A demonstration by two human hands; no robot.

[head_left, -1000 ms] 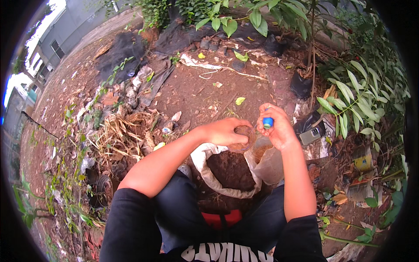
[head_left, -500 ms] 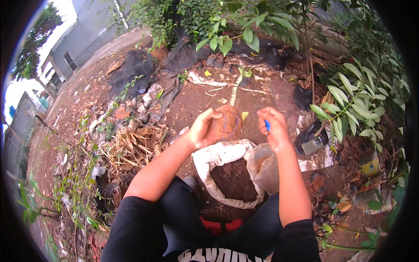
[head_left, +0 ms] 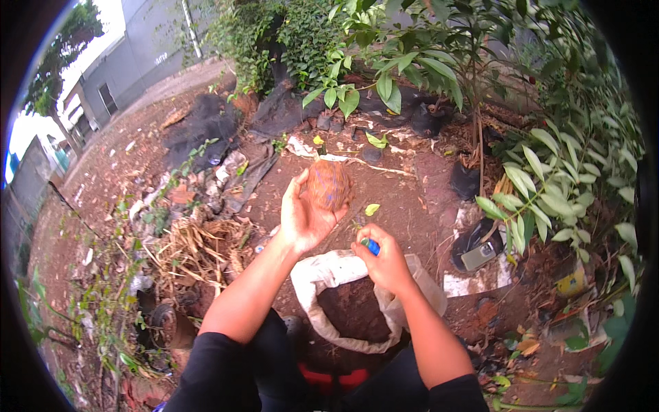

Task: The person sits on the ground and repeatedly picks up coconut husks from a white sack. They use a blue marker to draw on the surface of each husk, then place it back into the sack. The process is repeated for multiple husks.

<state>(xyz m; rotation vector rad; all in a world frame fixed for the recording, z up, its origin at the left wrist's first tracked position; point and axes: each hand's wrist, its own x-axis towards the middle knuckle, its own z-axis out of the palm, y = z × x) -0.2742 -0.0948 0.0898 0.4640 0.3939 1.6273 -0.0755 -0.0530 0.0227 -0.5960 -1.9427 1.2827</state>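
Note:
My left hand point(head_left: 302, 223) is curved under a ball of brown fibre point(head_left: 329, 185), with bluish thread wound over its surface. The ball sits against the palm and fingers, tilted up. To its right and nearer to me, my right hand point(head_left: 390, 264) is closed around a small blue cylinder point(head_left: 371, 246) that looks like a thread spool. Any strand running between spool and ball is too fine to make out. Below both hands stands a white sack point(head_left: 336, 266) with a rolled-down rim and dark soil inside. A translucent plastic bag point(head_left: 427, 283) leans at its right side.
At right, a phone point(head_left: 482, 256) lies on a dark sandal point(head_left: 467, 240). Leafy branches point(head_left: 539, 182) hang over that side. Dry straw point(head_left: 199, 247) is heaped at left, with black netting point(head_left: 202, 127) farther off. One yellow-green leaf point(head_left: 372, 209) lies on the bare earth ahead.
The fibre ball has been turned in my left hand, and the pale green stem seen beyond it no longer shows. My right hand has come down and left with the blue spool.

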